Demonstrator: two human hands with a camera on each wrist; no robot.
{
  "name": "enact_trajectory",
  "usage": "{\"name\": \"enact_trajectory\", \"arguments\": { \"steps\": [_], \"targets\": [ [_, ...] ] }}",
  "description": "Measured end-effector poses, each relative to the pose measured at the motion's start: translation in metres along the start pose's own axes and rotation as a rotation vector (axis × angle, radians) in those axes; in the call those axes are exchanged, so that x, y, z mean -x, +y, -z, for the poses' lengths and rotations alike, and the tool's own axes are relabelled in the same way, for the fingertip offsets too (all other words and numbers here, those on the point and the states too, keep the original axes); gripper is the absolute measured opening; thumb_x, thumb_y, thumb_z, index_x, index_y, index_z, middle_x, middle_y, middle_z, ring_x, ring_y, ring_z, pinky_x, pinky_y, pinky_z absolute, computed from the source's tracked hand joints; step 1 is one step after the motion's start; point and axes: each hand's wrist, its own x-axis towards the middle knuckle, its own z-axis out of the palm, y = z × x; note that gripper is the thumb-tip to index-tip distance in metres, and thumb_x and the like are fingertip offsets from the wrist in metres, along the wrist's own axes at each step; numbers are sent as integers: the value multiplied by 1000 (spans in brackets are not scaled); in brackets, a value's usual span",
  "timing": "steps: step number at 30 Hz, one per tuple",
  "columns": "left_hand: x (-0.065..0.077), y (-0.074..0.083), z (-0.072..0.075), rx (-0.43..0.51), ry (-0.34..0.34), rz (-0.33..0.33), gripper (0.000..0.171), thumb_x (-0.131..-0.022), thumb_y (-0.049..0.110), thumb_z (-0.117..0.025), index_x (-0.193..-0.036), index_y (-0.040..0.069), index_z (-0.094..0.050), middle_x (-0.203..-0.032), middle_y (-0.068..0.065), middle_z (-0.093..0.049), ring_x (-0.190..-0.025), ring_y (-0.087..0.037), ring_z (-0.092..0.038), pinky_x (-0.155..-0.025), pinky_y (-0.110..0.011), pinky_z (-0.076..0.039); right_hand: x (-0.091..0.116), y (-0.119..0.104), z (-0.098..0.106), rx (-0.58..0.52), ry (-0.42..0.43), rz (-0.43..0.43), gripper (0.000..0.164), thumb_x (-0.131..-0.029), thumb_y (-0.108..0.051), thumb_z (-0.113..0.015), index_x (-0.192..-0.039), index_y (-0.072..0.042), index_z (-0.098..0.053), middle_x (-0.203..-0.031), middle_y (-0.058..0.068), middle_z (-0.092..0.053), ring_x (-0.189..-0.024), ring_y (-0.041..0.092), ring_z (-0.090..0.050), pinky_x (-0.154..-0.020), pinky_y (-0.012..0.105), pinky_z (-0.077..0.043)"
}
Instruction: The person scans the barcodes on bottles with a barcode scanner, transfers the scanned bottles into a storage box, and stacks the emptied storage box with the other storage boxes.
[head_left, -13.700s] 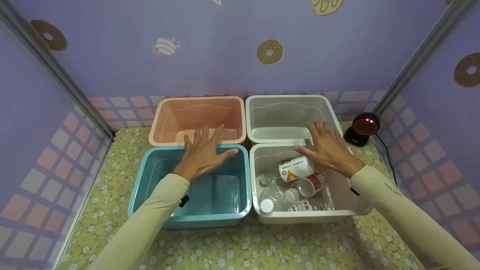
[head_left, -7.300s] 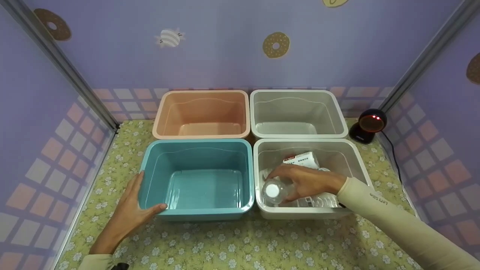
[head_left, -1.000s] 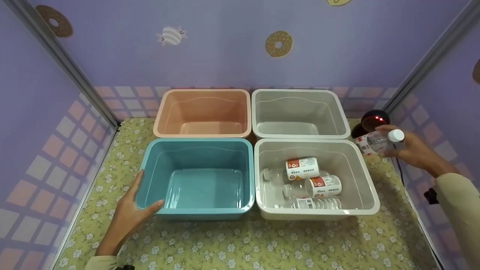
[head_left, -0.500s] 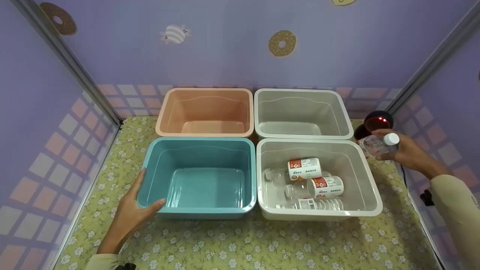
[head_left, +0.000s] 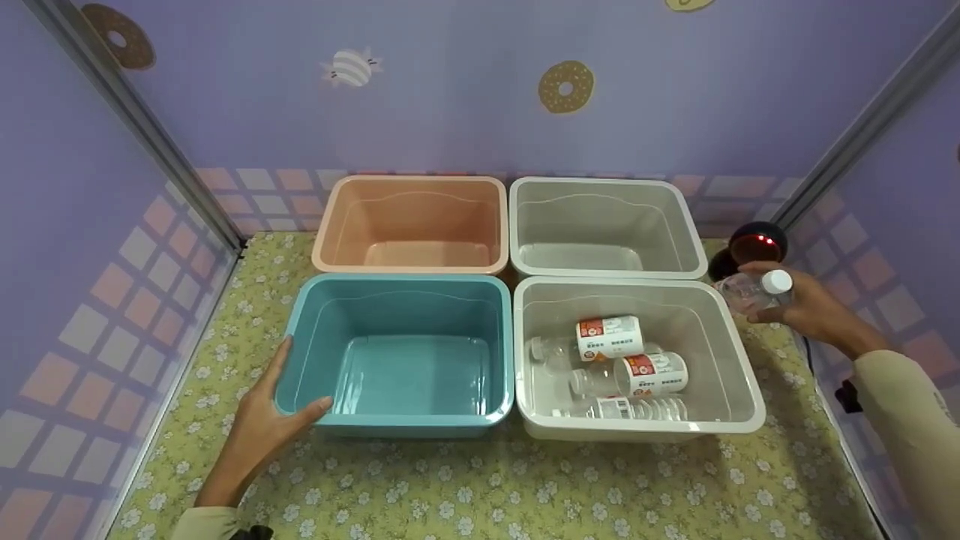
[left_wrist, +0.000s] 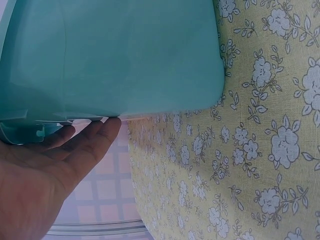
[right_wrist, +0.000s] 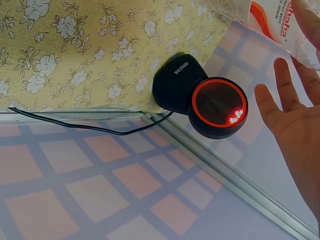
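Note:
My right hand grips a clear plastic bottle by its body, in front of the scanner at the right. Its white cap points toward me. In the right wrist view, the red and white label shows beside my fingers. My left hand rests at the near left corner of the blue bin, fingers along its outer wall and thumb at the rim. The left wrist view has those fingers extended against the bin. Several clear bottles, two with white labels, lie in the near white bin.
Behind are an orange bin and a second white bin, all set rim to rim. A black scanner with lit red lights stands at the back right corner, its cable running along the wall. Flowered cloth covers the table.
My right hand has taken the bottle out of the near white bin and over to the scanner. Just now it turned the bottle and shifted slightly left. My left hand stays at the blue bin.

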Motion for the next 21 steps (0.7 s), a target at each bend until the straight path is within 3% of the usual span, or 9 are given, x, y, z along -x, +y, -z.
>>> {"name": "enact_trajectory", "arguments": {
  "steps": [12,15,21],
  "targets": [
    [1,-1,1,9,-4,-5,113,-99,41,-81,-180,30,-3,-180,-30,-13,-159,-65,-19,-117,-89,-24,-12,4,-7,55,22,175,77,-78,20,-89,-149,7,-62,-151,31,-56,-129,-15,-40,-93,-1,-36],
    [1,-2,0,14,7,-22,113,-98,40,-82,-180,31,-4,-180,-29,-14,-159,-65,-20,-117,-89,-24,-13,3,-8,53,21,175,77,-78,19,-89,-149,7,-62,-152,31,-55,-130,-14,-39,-94,-1,-34],
    [1,-3,-1,20,20,-32,113,-98,41,-83,-179,33,-6,-181,-27,-14,-159,-64,-19,-117,-90,-21,-15,1,-7,53,8,156,76,-81,18,-87,-151,5,-60,-155,31,-50,-137,1,-38,-93,2,-33]
  ]
}}
